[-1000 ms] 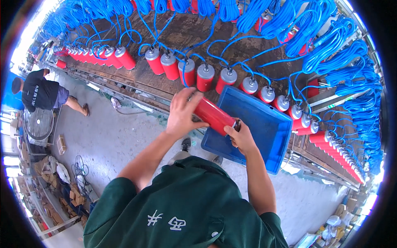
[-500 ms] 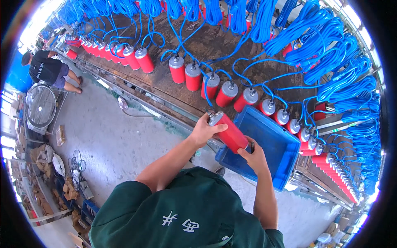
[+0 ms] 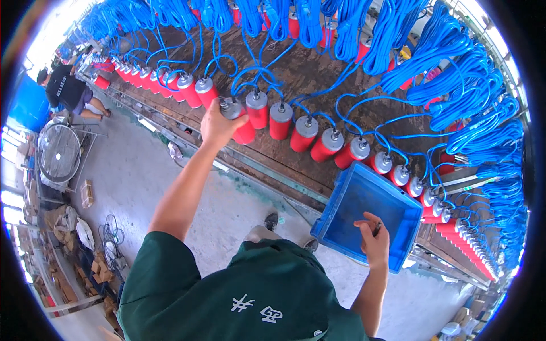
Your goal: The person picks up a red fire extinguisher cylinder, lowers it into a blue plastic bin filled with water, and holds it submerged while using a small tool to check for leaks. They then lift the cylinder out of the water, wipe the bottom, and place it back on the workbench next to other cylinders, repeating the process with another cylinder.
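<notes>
My left hand (image 3: 218,126) is closed round the grey-capped top of a red cylinder (image 3: 245,134), which stands at the bench's near edge at the end of a row. Beside it on the right is another red cylinder (image 3: 257,116) of the same kind, with a blue cable at its cap. Over the blue plastic tray (image 3: 355,213) hovers my right hand (image 3: 375,245), fingers curled round a small dark object (image 3: 377,228) too small to name.
More red cylinders (image 3: 327,145) line the brown bench (image 3: 284,68), joined to hanging coils of blue cable (image 3: 452,77). At the far left a person (image 3: 69,94) stands near a large round fan (image 3: 58,154). A small carton (image 3: 86,194) sits on the grey floor.
The red cylinder, held in both hands before, has moved left and away to the row on the bench, with my left hand on it. My right hand has let go and lowered over the tray.
</notes>
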Demonstrator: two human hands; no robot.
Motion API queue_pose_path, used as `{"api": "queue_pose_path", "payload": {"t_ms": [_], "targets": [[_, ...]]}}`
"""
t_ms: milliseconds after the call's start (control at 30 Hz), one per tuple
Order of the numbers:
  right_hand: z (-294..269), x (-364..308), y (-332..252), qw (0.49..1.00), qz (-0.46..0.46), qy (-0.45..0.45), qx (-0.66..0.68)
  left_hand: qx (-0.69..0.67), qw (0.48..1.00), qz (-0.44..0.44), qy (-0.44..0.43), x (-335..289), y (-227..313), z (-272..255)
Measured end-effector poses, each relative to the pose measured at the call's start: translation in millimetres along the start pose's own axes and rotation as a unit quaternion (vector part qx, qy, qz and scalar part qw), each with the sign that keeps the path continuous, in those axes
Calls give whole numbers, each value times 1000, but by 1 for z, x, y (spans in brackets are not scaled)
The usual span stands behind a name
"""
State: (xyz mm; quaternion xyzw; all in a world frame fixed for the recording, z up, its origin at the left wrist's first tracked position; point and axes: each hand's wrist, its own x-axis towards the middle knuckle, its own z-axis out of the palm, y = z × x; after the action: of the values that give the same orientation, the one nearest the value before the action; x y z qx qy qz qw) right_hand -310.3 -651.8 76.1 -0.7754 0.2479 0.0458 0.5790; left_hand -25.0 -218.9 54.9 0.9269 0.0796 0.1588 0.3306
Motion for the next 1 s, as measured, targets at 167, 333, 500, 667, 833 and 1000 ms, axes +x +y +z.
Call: {"api": "queue_pose_path", "payload": {"t_ms": [167, 333, 500, 667, 833, 1000], "targets": [[-2, -17, 11, 999, 18, 35, 12, 49, 997, -45, 46, 57, -60, 38], [3, -23, 15, 998, 44, 47, 25, 51, 996, -59, 40, 77, -78, 70], [18, -16, 7, 998, 51, 37, 20, 49, 997, -64, 13, 88, -68, 86], [35, -7, -5, 999, 34, 30, -9, 41, 998, -48, 31, 85, -72, 87], [36, -8, -8, 999, 8, 37, -10, -22, 989, 27, 145, 56, -67, 82], [15, -17, 20, 995, 46, 89, 6, -127, 988, 86, -8, 26, -38, 95]]}}
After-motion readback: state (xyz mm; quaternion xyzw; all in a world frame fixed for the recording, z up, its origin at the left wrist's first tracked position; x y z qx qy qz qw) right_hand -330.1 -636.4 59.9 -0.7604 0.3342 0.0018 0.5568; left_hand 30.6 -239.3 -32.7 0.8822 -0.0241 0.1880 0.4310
